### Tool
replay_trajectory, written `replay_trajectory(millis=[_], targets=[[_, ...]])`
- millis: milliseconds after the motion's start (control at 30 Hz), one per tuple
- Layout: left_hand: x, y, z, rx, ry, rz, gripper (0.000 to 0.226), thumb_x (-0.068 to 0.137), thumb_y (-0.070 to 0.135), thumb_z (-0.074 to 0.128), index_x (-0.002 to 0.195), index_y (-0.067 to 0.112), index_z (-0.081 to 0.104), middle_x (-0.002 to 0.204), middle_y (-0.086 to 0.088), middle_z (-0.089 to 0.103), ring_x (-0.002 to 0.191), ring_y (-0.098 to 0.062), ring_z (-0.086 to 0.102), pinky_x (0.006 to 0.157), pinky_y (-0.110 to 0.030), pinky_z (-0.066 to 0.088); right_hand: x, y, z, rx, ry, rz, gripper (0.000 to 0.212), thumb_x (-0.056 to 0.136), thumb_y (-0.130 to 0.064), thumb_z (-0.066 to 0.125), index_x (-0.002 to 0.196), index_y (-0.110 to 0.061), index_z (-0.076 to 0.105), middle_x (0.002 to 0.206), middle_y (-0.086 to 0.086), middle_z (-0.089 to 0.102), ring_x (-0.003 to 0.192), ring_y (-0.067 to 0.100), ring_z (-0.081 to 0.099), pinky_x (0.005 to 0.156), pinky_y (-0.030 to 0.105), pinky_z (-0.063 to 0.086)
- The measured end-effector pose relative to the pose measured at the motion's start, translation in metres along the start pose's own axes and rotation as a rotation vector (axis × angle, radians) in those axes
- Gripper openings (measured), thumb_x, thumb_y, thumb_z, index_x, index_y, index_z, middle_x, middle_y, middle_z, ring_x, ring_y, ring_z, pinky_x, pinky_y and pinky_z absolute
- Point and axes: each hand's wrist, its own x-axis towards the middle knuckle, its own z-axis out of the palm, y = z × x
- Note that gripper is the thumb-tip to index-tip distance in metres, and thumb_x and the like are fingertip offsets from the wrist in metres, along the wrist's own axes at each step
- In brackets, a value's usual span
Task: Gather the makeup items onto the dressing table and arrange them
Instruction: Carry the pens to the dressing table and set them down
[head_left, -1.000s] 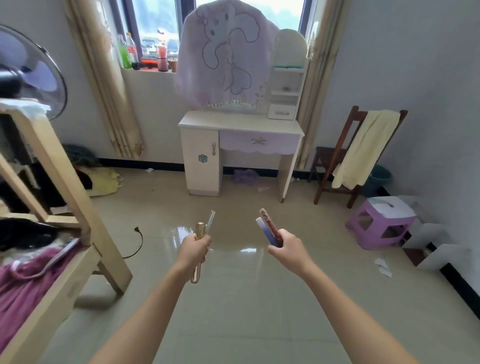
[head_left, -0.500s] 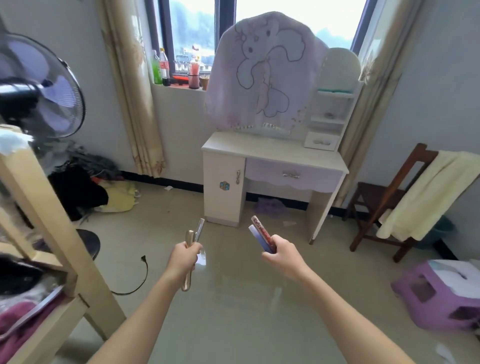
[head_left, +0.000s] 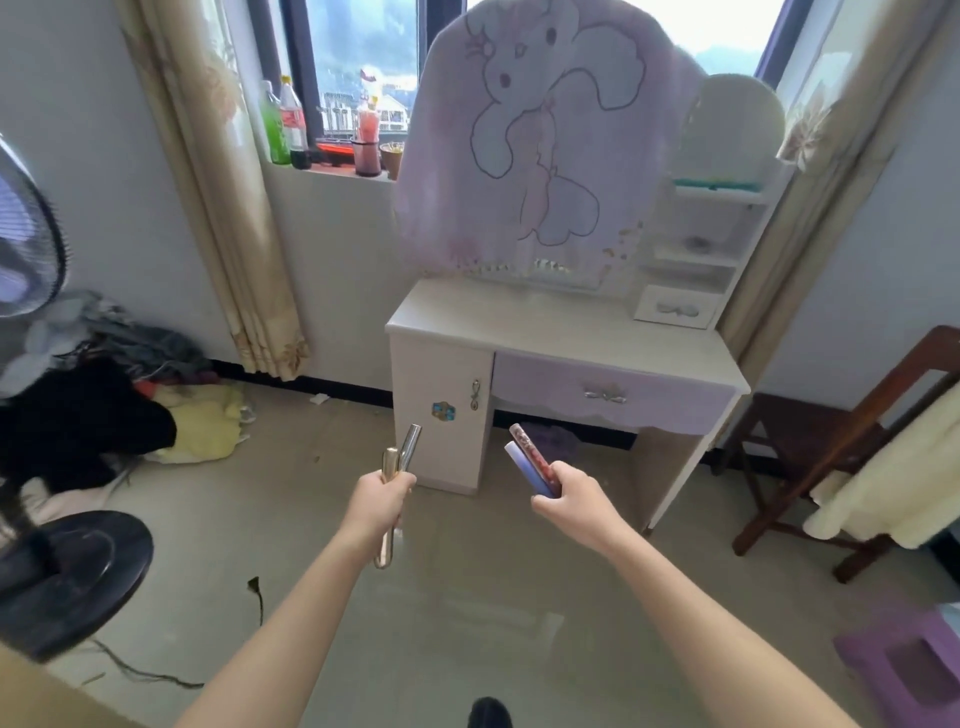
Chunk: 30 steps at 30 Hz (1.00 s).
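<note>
- Head view, 1 camera. Both forearms reach forward over the tiled floor.
- Left hand: fingers curled in a fist round 2 slim makeup items. The gold tube runs through the fist, its lower end sticking out toward 6 o'clock. The silver tube lies against it and points to 1 o'clock.
- Right hand: fingers and thumb curled round 2 more items, a blue tube and a red patterned tube. They lie side by side, touching, with their free ends toward 11 o'clock.
- Dressing table: white, with a lilac drawer, at 12 to 1 o'clock from the hands and apart from them. All 4 items are in the hands, above the floor, short of the table.
- A pink cloth with a rabbit drawing hangs over the table's upright back; small shelves stand at its 3 o'clock side.
- Bottles stand on the windowsill at 11 o'clock.
- Fan and a clothes pile at 9 o'clock.
- Wooden chair with a yellow towel at 3 o'clock; purple stool at 4 o'clock.
</note>
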Motion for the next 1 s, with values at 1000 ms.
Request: replay_trajectory(millis=[1000], targets=[[0.511,0.132,0.026,0.049,0.085,-0.088,0.021,0.072,0.022,0.050,0.057,0.011,0.040,0.052,-0.004,0.040,0.047,-0.021,0.037,0.052,-0.028,0.031,0.540,-0.090,0.017,-0.003,-0.195,-0.012,0.026,0.078,-0.015,0.052,0.064,-0.026,0.034,0.062,-0.006,0.039,0.054,0.009,0.035,0.054,0.025,0.027]])
